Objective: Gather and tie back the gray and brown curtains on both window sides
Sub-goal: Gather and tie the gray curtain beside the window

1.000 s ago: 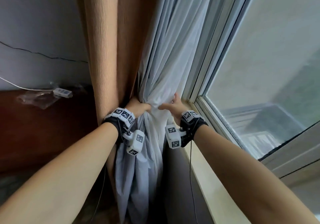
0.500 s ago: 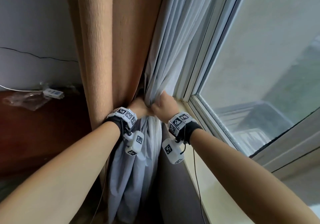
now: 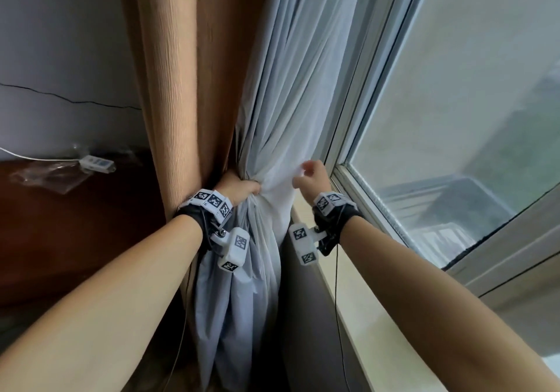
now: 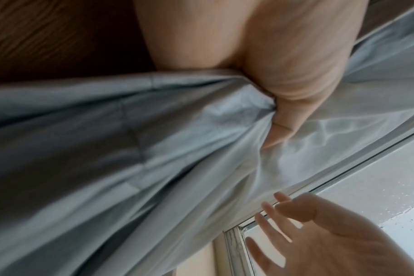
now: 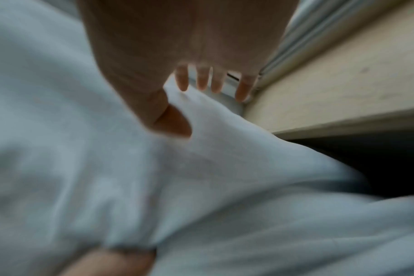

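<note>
Head view: gray curtain bunched in left hand.

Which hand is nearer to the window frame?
Right. The right hand reaches beside the window frame; the left hand grips the gray curtain, farther away.

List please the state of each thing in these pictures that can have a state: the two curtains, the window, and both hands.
Pale gray thin curtain: gathered, pinched into a bunch at sill height, not tied.
Brown ribbed curtain: hanging in folds, not tied.
Glass window with white frame: shut, as far as visible.
Left hand: grips the gray bunch.
Right hand: fingers spread, beside the gray fabric, holding nothing.
</note>
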